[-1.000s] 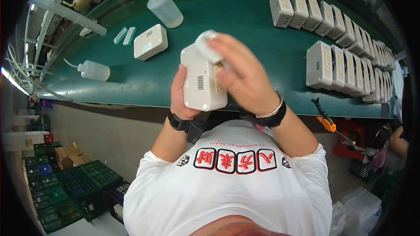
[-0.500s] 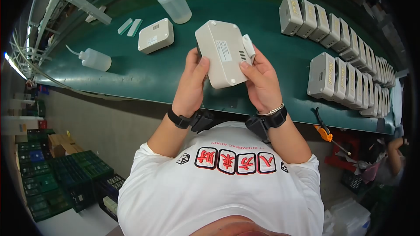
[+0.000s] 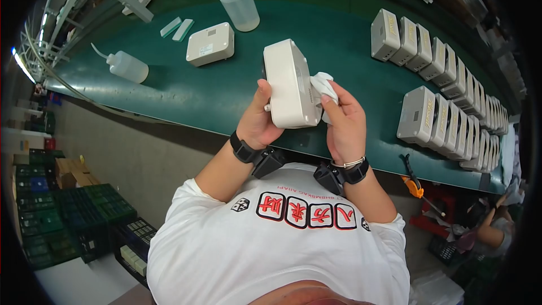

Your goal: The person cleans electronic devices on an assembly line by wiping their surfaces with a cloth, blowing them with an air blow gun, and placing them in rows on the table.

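Note:
A light grey plastic device housing (image 3: 287, 85) is held up over the green table, tilted so that a broad side wall faces me. My left hand (image 3: 261, 116) grips its lower left side, thumb up along the edge. A white cloth (image 3: 323, 86) is pinched in my right hand (image 3: 345, 118), close against the vented face on the right of the housing. A similar housing (image 3: 210, 44) lies flat on the table, left of the held one, with its label up.
Two squeeze bottles (image 3: 239, 7) (image 3: 127, 66) and two small pale blocks (image 3: 182, 30) are at the left. Rows of similar housings (image 3: 419, 115) line the right side. An orange-handled tool (image 3: 414, 186) hangs by the front edge; a person (image 3: 494, 229) is beyond it.
The housing has turned from its labelled face to a side wall. My right hand has come off its face and now holds the cloth beside it. The view has shifted slightly.

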`<state>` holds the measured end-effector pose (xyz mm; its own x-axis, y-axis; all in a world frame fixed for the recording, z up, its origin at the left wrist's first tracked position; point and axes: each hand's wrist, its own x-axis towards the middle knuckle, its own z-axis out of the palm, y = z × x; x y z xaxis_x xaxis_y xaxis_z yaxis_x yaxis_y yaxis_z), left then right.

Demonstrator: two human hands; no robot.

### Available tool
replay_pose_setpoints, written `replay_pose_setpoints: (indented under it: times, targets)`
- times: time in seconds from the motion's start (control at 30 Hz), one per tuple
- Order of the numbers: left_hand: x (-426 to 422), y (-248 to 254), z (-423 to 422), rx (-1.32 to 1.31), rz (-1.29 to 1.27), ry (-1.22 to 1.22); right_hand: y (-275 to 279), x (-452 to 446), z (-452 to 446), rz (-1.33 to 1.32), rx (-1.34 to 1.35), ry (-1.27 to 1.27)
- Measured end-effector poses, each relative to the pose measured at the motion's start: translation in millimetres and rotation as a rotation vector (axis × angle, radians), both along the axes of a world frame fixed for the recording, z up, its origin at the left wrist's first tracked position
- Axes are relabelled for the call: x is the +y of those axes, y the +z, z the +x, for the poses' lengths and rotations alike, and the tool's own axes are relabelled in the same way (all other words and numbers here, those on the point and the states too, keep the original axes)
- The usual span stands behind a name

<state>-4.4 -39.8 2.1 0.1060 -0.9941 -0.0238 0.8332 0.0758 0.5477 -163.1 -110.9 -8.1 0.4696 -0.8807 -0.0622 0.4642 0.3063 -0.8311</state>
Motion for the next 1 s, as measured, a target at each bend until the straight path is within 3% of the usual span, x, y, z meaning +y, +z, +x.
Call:
replay_pose_setpoints:
  times: [0.1, 0.23, 0.37, 0.5, 0.57, 0.6, 0.7, 0.8, 0.9, 0.93, 1.0]
  targets:
    - [2.2, 0.2, -1.3, -0.115, 0.088, 0.048, -5.4, -9.7, -3.0, 0.083, -0.072, -0.102]
    - [3.9, 4.1, 1.0, -0.039, 0.039, -0.053, 10.5, -22.3, -10.9, 0.106, -0.105, -0.297]
    - [4.9, -17.4, 7.5, -0.064, 0.051, -0.063, 45.0, -24.7, -10.3, -0.282, 0.022, -0.286]
    - [3.2, -5.2, 5.9, -0.138, 0.142, -0.082, 71.7, -32.0, -2.8, -1.017, 0.298, -0.145]
    - [4.2, 0.0, 1.5, -0.148, 0.161, -0.059, 72.3, -40.2, 7.9, -1.371, 0.433, 0.040]
    - [4.4, 3.1, -0.6, -0.115, 0.159, -0.046, 72.7, -32.7, 15.0, -1.331, 0.444, 0.097]
    - [5.3, 0.6, 0.3, -0.021, 0.167, -0.007, 62.7, -32.4, 13.6, -1.531, 0.426, 0.153]
    - [4.9, -1.9, 1.0, 0.038, 0.175, 0.004, 52.7, -12.7, 11.6, -1.502, 0.427, 0.205]
    - [8.8, -13.7, 9.4, 0.182, 0.108, -0.131, 49.6, 0.8, 7.8, -1.590, 0.434, 0.181]
    - [5.6, -19.7, 14.7, 0.394, 0.064, -0.238, 43.9, 2.7, 7.2, -1.646, 0.402, 0.176]
    - [4.4, -27.6, 19.7, 0.331, 0.133, -0.252, 41.4, 7.3, 7.1, -1.725, 0.340, 0.104]
